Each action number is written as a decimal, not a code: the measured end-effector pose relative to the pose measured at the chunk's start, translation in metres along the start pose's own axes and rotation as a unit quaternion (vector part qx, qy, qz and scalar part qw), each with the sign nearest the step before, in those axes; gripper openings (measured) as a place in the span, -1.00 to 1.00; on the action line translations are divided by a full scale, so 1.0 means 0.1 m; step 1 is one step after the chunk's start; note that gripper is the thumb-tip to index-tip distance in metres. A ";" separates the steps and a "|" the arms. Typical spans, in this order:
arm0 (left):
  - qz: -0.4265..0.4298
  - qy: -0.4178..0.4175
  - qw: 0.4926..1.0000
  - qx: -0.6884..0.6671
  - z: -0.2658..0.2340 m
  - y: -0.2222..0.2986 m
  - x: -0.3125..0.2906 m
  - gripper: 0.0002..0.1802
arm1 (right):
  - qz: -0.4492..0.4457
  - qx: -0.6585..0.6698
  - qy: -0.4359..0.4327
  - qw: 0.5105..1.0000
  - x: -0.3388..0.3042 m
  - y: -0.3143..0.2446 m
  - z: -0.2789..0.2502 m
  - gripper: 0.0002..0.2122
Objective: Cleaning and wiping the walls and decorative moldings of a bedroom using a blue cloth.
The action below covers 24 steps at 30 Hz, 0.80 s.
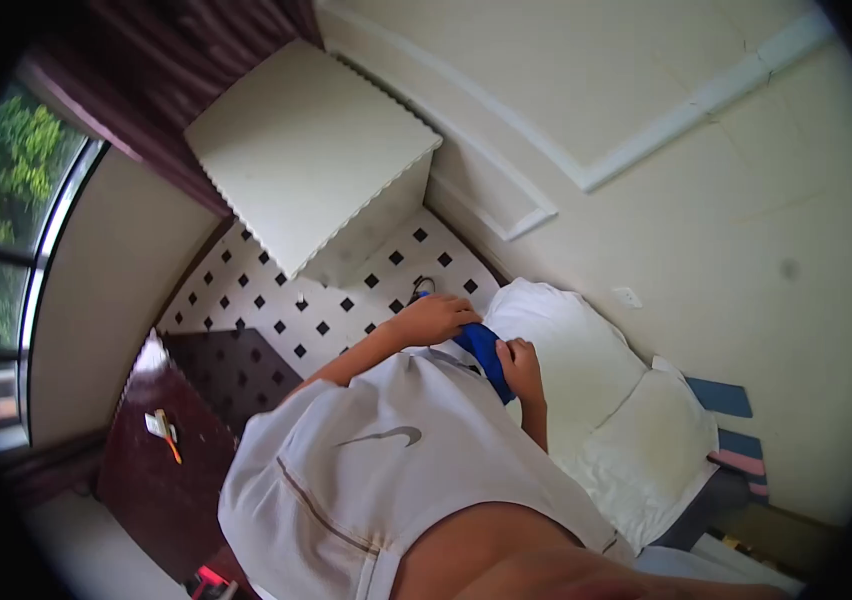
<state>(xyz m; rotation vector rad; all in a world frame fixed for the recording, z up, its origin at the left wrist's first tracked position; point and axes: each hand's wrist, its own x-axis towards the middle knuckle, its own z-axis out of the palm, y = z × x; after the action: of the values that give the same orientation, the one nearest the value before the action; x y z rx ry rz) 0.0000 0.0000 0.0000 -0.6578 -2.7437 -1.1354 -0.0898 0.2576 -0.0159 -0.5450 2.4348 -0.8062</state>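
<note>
In the head view, the person's left forearm comes from beyond the left side of the pale sleeveless top (416,430) and slants up and rightward, the elbow bent, so that the left hand (436,318) lies nearly level with its back turned up. Its fingers bend over the upper end of a blue cloth (483,352) and seem to grasp it, though their tips are partly lost against the fabric. The right forearm rises steeply from behind the top's right edge, and the right hand (521,368) stands at the cloth's right side, back outward, the fingers curled inward and gripping the edge; how tightly either hand closes cannot be told. The hands are close together but apart, with the cloth between them, just beyond the hem of the top. The cloth is a saturated, even blue, bunched into a narrow slanting band, with soft creases and a darker shade toward its lower end; what kind of article it is cannot be made out. To its right lies white bedding (546,340), rumpled along its borders; past the left hand spreads a pale floor (346,325) set with black diamonds, below a cream cabinet (316,150) with scalloped edging.
</note>
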 end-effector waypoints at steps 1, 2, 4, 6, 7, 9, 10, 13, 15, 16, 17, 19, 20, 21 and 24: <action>-0.054 0.036 0.998 -0.018 -0.01 0.00 -0.09 -0.48 | -0.083 -0.053 0.016 0.995 0.03 -0.13 -0.01 -0.70; -0.109 0.069 0.991 -0.034 -0.04 -0.01 -0.16 -0.50 | -0.162 -0.107 0.032 0.980 0.08 -0.27 -0.02 -0.68; -0.101 0.094 0.990 -0.003 -0.68 -0.37 -0.28 -0.49 | -0.259 -0.104 0.089 0.956 0.67 -1.03 0.06 -0.71; -0.085 0.199 0.976 0.029 -1.10 -0.43 0.12 -0.44 | -0.330 -0.116 0.186 0.918 1.12 -1.49 -0.41 -0.73; -0.058 0.231 0.967 0.092 -1.42 -0.38 0.41 -0.44 | -0.346 -0.110 0.241 0.900 1.26 -1.74 -0.70 -0.72; 0.026 0.306 0.928 0.210 -1.99 -0.17 0.95 -0.47 | -0.394 -0.119 0.383 0.827 1.38 -2.14 -1.29 -0.69; 0.088 0.348 0.896 0.263 -2.22 -0.10 1.22 -0.49 | -0.407 -0.106 0.451 0.787 1.34 -2.30 -1.54 -0.67; 0.264 0.476 0.781 0.305 -2.74 0.23 2.16 -0.54 | -0.427 -0.128 0.665 0.599 1.25 -2.67 -2.38 -0.64; 0.303 0.496 0.767 0.272 -2.99 0.36 2.84 -0.52 | -0.443 -0.150 0.744 0.476 1.29 -2.89 -2.94 -0.58; 0.315 0.495 0.749 0.309 -3.09 0.32 3.17 -0.51 | -0.434 -0.155 0.753 0.470 1.35 -2.95 -3.16 -0.53; 0.317 0.483 0.731 0.363 -3.17 0.26 3.49 -0.47 | -0.394 -0.220 0.744 0.493 1.38 -2.94 -3.40 -0.50; 0.285 0.386 0.775 0.412 -3.26 0.17 3.90 -0.25 | -0.388 -0.281 0.677 0.558 1.71 -2.88 -3.76 -0.47; 0.279 0.392 0.771 0.418 -3.21 0.12 4.02 -0.29 | -0.325 -0.312 0.699 0.555 1.81 -2.88 -3.80 -0.40; 0.267 0.395 0.769 0.426 -3.11 0.08 4.07 -0.34 | -0.262 -0.337 0.715 0.554 1.87 -2.86 -3.77 -0.31; 0.259 0.401 0.824 0.306 -2.60 -0.27 4.07 -0.44 | -0.327 -0.233 0.694 0.598 2.08 -2.66 -3.56 -0.46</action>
<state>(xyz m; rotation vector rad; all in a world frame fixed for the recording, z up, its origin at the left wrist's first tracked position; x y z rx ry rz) -0.3973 -0.0542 0.2708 -0.5793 -1.8353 -0.2466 -0.4051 0.1062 0.3279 -1.5080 4.0561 -1.0827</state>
